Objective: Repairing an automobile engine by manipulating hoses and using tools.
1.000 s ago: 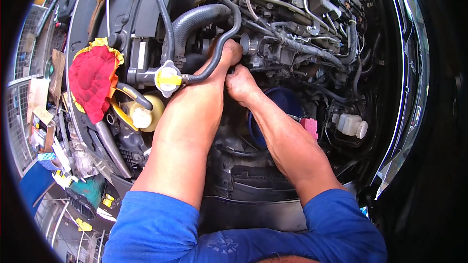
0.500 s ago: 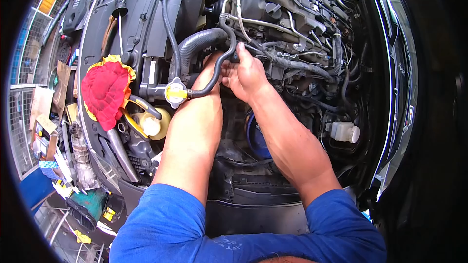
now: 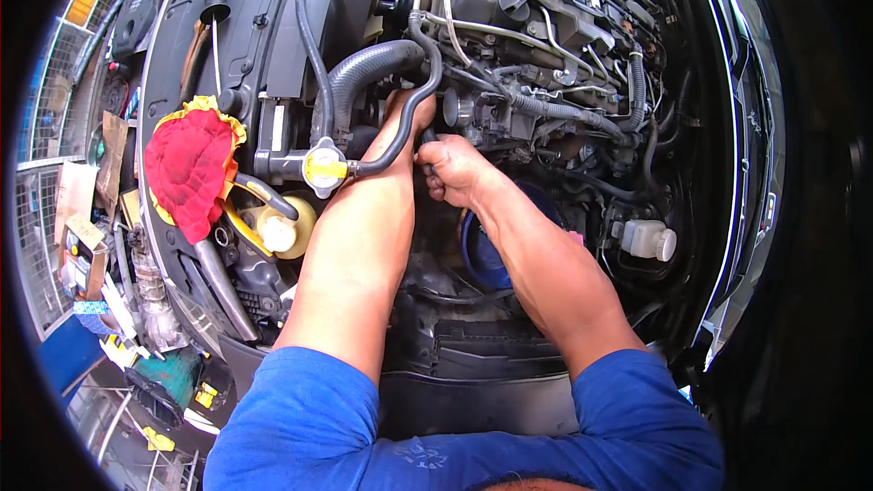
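Observation:
My left hand (image 3: 409, 107) reaches deep into the engine bay beside a thick black hose (image 3: 366, 68), partly behind a thinner curved hose (image 3: 408, 127); its fingers are hidden among the parts. Just below it, my right hand (image 3: 452, 168) is closed, fingers curled round something dark that I cannot make out. The engine (image 3: 518, 5) with its pipes and wiring lies above both hands. A silver radiator cap with a yellow label (image 3: 324, 169) is left of my left forearm.
A red and yellow cloth (image 3: 191, 168) lies on the bay's left side, near a translucent yellow reservoir (image 3: 280, 232). A blue round object (image 3: 482, 250) sits under my right forearm. A white reservoir (image 3: 647, 241) is right. Cluttered parts and cardboard (image 3: 95, 218) lie beyond the car's edge.
Half a second ago my right hand was higher with thumb raised and fingers loosely apart; it has dropped and closed. My left arm has stayed in nearly the same place.

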Tool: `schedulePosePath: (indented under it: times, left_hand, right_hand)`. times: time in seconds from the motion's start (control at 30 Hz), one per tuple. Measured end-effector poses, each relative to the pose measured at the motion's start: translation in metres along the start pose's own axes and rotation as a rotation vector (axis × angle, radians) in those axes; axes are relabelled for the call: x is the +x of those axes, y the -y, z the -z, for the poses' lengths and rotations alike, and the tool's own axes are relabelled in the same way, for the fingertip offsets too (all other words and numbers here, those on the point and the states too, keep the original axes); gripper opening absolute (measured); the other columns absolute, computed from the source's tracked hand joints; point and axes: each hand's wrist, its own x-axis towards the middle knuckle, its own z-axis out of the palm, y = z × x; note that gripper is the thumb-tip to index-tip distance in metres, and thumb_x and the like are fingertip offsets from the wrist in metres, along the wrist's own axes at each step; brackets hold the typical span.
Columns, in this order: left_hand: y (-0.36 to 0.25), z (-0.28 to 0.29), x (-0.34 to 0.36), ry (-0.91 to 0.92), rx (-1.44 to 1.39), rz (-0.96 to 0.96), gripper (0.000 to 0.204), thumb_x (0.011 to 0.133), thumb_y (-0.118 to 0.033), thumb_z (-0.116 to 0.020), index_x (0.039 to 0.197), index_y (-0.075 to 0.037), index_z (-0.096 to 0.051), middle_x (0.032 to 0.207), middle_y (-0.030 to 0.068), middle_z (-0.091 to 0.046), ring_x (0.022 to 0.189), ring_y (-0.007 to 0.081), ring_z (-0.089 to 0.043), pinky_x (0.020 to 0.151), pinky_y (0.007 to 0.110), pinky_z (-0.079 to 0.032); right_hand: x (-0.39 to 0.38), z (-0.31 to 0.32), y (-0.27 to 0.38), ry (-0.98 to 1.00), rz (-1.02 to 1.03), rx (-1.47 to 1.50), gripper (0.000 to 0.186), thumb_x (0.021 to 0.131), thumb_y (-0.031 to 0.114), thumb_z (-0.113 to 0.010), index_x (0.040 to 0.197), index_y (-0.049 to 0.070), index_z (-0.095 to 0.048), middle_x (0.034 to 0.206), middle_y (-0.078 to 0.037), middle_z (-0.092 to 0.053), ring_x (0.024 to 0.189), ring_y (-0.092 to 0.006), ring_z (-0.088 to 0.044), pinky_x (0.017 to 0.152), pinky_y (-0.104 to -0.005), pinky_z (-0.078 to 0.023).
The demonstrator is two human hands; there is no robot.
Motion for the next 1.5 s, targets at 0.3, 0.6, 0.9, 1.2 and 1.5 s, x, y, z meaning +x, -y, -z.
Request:
schedulePosePath:
  times: [0.3, 0.6, 0.9, 1.2, 1.5]
  left_hand:
    - [-0.008, 0.007, -0.012, 0.102, 0.119, -0.064, 0.037, 0.088, -0.023, -0.058, 0.116, 0.000, -0.070, 0.124, 0.0249, -0.066, 0.122, 0.0337, -0.062, 0.099, 0.040, -0.050]
    - [-0.008, 0.005, -0.016, 0.090, 0.170, -0.080, 0.037, 0.088, -0.022, -0.059, 0.117, -0.003, -0.071, 0.127, 0.0220, -0.066, 0.123, 0.0332, -0.061, 0.102, 0.039, -0.048]
    - [-0.020, 0.011, -0.034, 0.029, 0.186, -0.009, 0.037, 0.087, -0.022, -0.063, 0.119, -0.004, -0.071, 0.129, 0.0213, -0.065, 0.125, 0.0330, -0.060, 0.105, 0.039, -0.047]
    - [-0.006, -0.002, -0.016, 0.063, 0.209, -0.074, 0.040, 0.089, -0.027, -0.059, 0.120, -0.004, -0.070, 0.131, 0.0234, -0.063, 0.129, 0.0349, -0.057, 0.106, 0.041, -0.046]
    - [0.020, 0.011, -0.008, -0.079, -0.772, 0.206, 0.040, 0.098, -0.026, -0.041, 0.106, 0.000, -0.070, 0.107, 0.0203, -0.070, 0.092, 0.0340, -0.070, 0.079, 0.044, -0.054]
  right_hand:
    - [-0.001, -0.004, -0.009, -0.030, 0.090, -0.035, 0.007, 0.082, 0.007, -0.057, 0.081, 0.008, -0.050, 0.060, -0.001, -0.041, 0.044, -0.0135, -0.035, 0.041, -0.0311, -0.028]
    - [0.004, -0.003, -0.020, -0.072, 0.155, -0.115, 0.006, 0.081, 0.006, -0.054, 0.086, 0.007, -0.050, 0.061, -0.001, -0.041, 0.045, -0.0143, -0.035, 0.042, -0.0311, -0.030]
    - [0.015, 0.004, -0.036, -0.091, 0.257, -0.136, 0.009, 0.081, 0.006, -0.059, 0.087, 0.001, -0.055, 0.067, -0.001, -0.049, 0.047, -0.0132, -0.043, 0.040, -0.0342, -0.031]
    - [0.014, 0.006, -0.031, -0.066, 0.176, -0.218, 0.014, 0.082, 0.009, -0.061, 0.095, 0.005, -0.057, 0.064, -0.003, -0.051, 0.043, -0.0139, -0.041, 0.040, -0.0309, -0.034]
    - [-0.021, 0.005, -0.009, 0.164, 0.088, -0.062, 0.015, 0.083, 0.008, -0.060, 0.098, 0.008, -0.056, 0.065, 0.000, -0.044, 0.046, -0.0100, -0.036, 0.045, -0.0271, -0.032]
